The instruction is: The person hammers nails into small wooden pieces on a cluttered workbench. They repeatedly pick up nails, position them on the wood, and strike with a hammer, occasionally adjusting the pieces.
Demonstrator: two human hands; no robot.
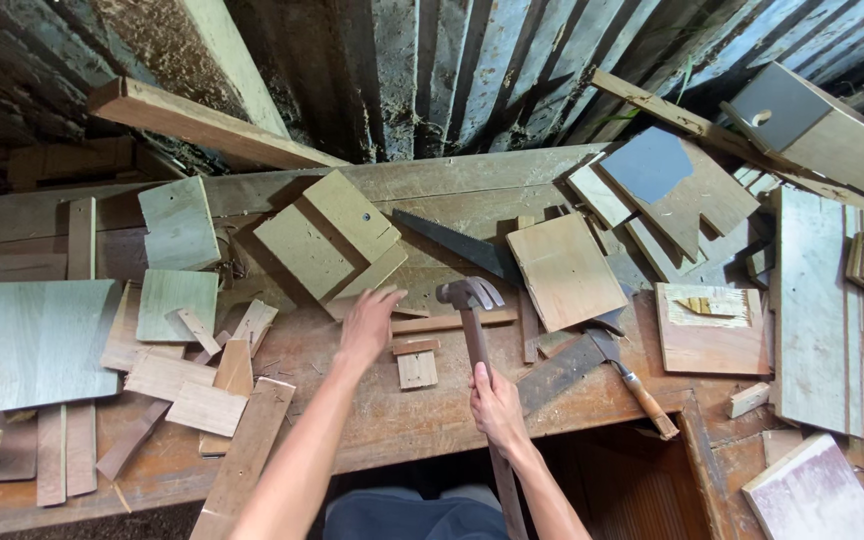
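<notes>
My right hand point(497, 405) grips the long wooden handle of a claw hammer point(469, 295), whose dark metal head is raised over the workbench point(402, 420). My left hand point(367, 322) rests flat, fingers spread, on a thin wooden strip point(447, 322) lying across the bench. A small square wood block point(417, 368) lies just below that strip, between my two hands. A light green plywood assembly point(332, 238) sits behind my left hand.
Plywood offcuts point(177, 380) are piled at the left. A hand saw blade point(457, 245) and a brown panel point(564, 270) lie behind the hammer. A hatchet point(632, 380) lies right of my right hand. More boards point(817, 310) crowd the right side.
</notes>
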